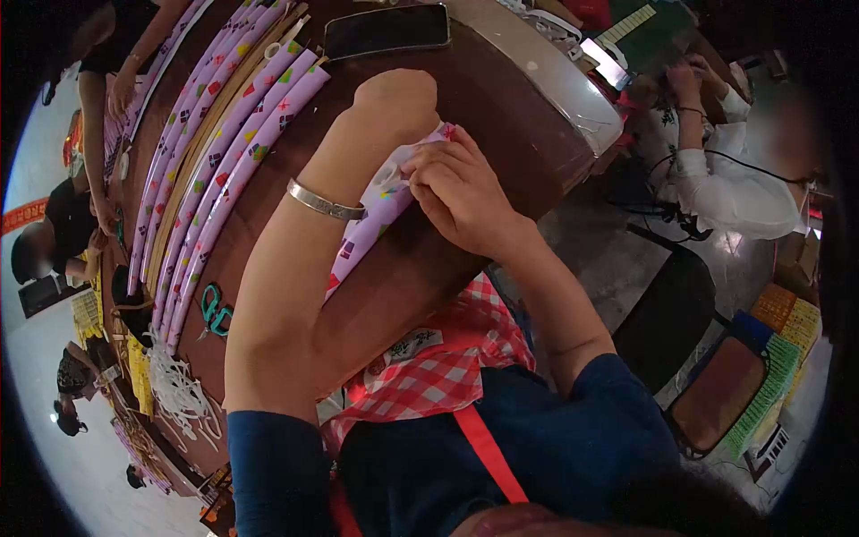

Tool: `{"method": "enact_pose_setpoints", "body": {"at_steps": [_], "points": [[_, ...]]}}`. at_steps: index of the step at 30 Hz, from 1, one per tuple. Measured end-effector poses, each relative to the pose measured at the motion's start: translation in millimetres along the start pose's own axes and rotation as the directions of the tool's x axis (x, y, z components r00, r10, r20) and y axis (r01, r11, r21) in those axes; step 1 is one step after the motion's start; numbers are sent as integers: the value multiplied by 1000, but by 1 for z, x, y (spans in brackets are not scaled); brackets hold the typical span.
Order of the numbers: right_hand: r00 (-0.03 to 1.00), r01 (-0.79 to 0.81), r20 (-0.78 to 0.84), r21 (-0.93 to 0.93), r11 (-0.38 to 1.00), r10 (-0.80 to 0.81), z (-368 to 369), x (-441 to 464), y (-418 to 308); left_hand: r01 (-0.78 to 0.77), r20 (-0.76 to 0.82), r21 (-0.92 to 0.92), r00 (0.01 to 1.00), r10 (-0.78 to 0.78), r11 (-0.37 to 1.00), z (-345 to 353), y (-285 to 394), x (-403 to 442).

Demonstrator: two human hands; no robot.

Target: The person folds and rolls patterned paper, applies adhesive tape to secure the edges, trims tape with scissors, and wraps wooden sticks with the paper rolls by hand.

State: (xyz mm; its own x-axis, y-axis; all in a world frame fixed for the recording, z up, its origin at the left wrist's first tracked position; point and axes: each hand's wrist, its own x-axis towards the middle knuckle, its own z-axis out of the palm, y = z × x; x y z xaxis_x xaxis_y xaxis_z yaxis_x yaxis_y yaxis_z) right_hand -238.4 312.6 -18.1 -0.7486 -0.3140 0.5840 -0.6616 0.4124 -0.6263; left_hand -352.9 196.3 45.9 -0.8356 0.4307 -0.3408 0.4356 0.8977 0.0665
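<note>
A purple roll (369,228) with a colourful printed pattern lies slanting on the brown table, partly behind my left forearm. My right hand (461,192) is at its upper end, thumb and fingers pinched together on the patterned wrapping, with a whitish piece by the fingertips. Beside that same end is my left hand (398,94), bent over at the wrist. Its back faces me and its fingers are hidden, so its grip does not show. A silver bracelet (324,201) circles my left wrist.
Several matching purple rolls (242,161) lie side by side on the table's left. Near them are teal-handled scissors (215,311) and a bundle of white strips (183,394). A black phone (386,31) lies at the back. Other people sit at left and right; a chair (720,394) stands right.
</note>
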Motion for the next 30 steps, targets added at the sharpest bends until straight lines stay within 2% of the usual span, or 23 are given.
{"method": "enact_pose_setpoints", "body": {"at_steps": [3,5,6,7,9,10,11,14,17,19,21,22,24,25,29,30], "points": [[1000,-15,16,-7,1000,16,-1,-1,0,-7,38,-27,999,8,1000,12,-15,-1],[999,-26,41,0,1000,26,-2,-1,0,-7,-108,-323,994,-30,946,20,-23,-14],[999,-29,38,8,1000,29,-2,-1,0,21,-110,-396,991,-70,918,23,-25,-19],[999,-32,38,17,999,31,-3,-1,0,25,-109,-399,991,-74,917,26,-27,-24],[999,-31,44,22,999,30,-3,1,-1,13,-182,-539,974,-131,842,38,-36,-33],[999,-32,44,24,999,31,-4,1,-1,-44,-245,-513,965,-98,857,43,-43,-37],[998,-28,50,27,999,26,-4,1,-1,-39,-247,-517,963,-105,855,48,-50,-43],[999,-19,34,29,999,18,-1,0,0,74,-187,-652,949,-255,754,49,-55,-78],[999,26,33,-38,999,-25,-1,0,3,150,-202,-671,905,-374,726,58,-65,-111],[999,29,44,-34,999,-27,-2,0,2,148,-231,-675,888,-397,723,61,-74,-144],[999,24,39,-32,999,-23,-1,0,2,268,-220,-648,830,-512,713,72,-88,-176],[998,31,48,-22,999,-30,-1,1,1,279,-217,-651,823,-525,706,75,-91,-190],[998,30,54,-52,998,-27,-3,4,-1,393,-272,-528,762,-588,753,82,-98,-218],[998,47,48,-59,997,-44,-3,4,0,447,-245,-495,751,-613,745,87,-102,-230],[997,46,67,-71,996,-42,-6,6,-3,503,-307,-392,718,-624,771,103,-96,-253],[996,56,68,-61,997,-51,-4,6,-1,472,-335,-407,720,-608,782,103,-92,-253]]}}
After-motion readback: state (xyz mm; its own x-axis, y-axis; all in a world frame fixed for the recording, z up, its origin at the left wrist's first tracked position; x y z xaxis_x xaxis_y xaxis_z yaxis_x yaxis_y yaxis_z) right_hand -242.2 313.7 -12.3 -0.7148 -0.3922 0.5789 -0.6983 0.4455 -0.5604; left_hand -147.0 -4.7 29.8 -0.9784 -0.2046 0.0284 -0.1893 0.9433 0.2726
